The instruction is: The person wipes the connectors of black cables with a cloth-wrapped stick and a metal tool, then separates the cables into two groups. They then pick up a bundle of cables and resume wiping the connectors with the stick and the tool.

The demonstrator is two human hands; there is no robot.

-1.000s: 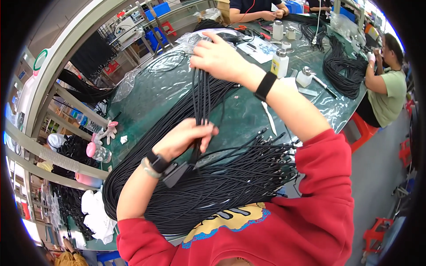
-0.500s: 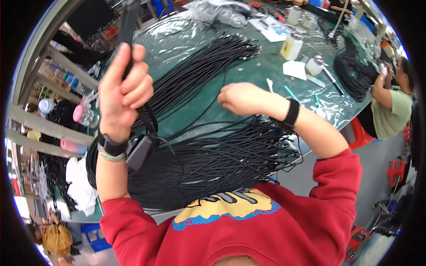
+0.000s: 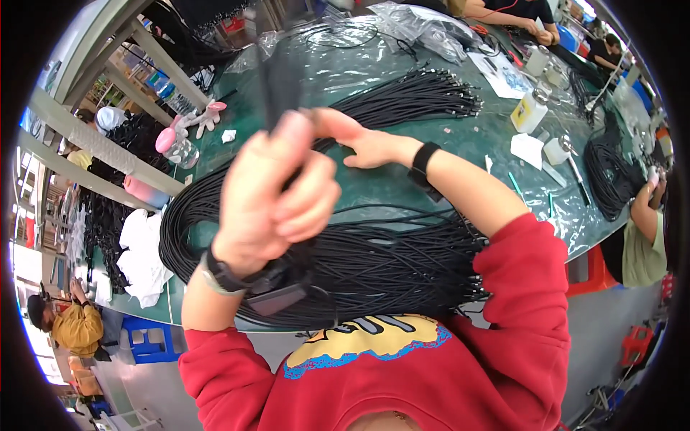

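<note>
My left hand (image 3: 280, 190) is raised close to the camera, its fingers curled round a black strap (image 3: 277, 79) that runs up out of the top of the view, smeared by motion. Just behind it, my right hand (image 3: 370, 146) reaches left over the table, thumb apart and index finger stretched out. The tips of that hand are partly hidden by the left one. Below both hands, a thick looped bundle of black cords (image 3: 388, 262) lies along the near table edge. Its other run of cords (image 3: 410, 100) ends in small metallic tips farther back.
On the green-covered table (image 3: 424, 190) stand white bottles (image 3: 530, 111) and lie paper, pens and clear plastic bags (image 3: 424, 32). Another coil of black cords (image 3: 611, 172) is at right by a co-worker. Metal shelf posts (image 3: 108, 144) stand at left; a blue stool (image 3: 149, 337) is lower left.
My left hand has moved right, in front of the right hand. My right hand has gone from curled to fingers stretched out, nearer the left hand. The whole view has shifted.
</note>
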